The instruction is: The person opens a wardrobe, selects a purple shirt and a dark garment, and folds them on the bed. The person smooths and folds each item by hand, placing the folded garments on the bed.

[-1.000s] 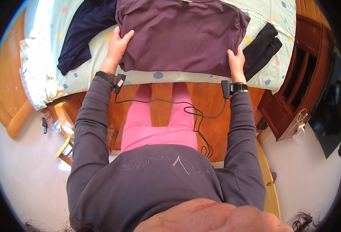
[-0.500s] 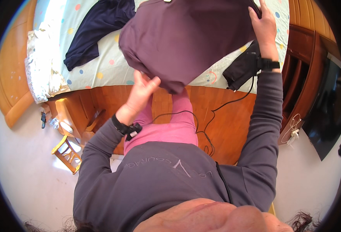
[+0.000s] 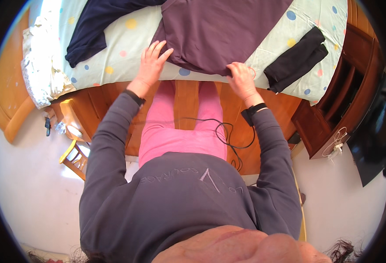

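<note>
A plum-coloured garment point(image 3: 215, 35) lies spread on the bed, its near edge along the mattress edge and its far end cut off by the frame. My left hand point(image 3: 152, 63), fingers spread, rests at the garment's near left side. At its near right corner, my right hand point(image 3: 243, 81) has thumb and fingers closed on the cloth. To the left is a dark navy garment point(image 3: 98, 26), partly out of frame. A folded black piece of clothing point(image 3: 296, 60) lies right of my right hand.
The bed's pale sheet point(image 3: 127, 57) has coloured dots. White lacy cloth point(image 3: 42, 74) hangs at its left corner. A small wooden stool point(image 3: 74, 160) stands on the floor at left, a dark wooden cabinet point(image 3: 333, 105) at right. A black cable point(image 3: 230, 140) hangs before my legs.
The plum garment has come down from a lifted, tilted position onto the bed. My right hand has moved down and left to its near corner; my left hand has shifted up to its side.
</note>
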The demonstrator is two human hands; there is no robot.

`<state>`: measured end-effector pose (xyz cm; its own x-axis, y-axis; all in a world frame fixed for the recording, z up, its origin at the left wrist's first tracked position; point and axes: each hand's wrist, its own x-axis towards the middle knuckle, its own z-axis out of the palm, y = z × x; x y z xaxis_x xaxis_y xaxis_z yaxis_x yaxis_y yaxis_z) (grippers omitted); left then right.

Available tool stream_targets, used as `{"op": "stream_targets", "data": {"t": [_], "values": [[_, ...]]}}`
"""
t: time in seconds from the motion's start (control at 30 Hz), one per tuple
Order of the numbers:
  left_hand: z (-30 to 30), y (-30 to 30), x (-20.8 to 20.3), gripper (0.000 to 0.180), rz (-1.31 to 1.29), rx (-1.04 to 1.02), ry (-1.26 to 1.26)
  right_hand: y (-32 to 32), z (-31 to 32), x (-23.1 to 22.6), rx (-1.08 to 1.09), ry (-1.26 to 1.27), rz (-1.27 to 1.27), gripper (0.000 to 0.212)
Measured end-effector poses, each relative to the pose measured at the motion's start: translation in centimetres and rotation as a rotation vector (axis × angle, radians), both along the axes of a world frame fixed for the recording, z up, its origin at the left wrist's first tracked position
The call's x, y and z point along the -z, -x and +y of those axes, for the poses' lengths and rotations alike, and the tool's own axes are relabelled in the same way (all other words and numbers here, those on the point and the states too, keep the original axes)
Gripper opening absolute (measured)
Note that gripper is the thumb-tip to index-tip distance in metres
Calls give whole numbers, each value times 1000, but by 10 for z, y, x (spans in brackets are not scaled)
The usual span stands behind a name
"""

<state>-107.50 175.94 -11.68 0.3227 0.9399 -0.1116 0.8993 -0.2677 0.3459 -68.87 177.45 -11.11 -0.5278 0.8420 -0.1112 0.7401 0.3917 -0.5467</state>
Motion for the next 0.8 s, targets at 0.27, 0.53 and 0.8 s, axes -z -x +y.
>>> {"op": "stream_targets", "data": {"t": [0.27, 0.53, 0.8], "values": [[69, 24, 35, 51, 82, 384, -64, 12, -22, 41, 72, -145, -109, 47], [136, 19, 17, 25, -446, -161, 423, -5, -6, 43, 768, 500, 278, 23], [160, -30, 8, 26, -256, 3, -420, -13, 14, 87, 932, 452, 141, 30]]}}
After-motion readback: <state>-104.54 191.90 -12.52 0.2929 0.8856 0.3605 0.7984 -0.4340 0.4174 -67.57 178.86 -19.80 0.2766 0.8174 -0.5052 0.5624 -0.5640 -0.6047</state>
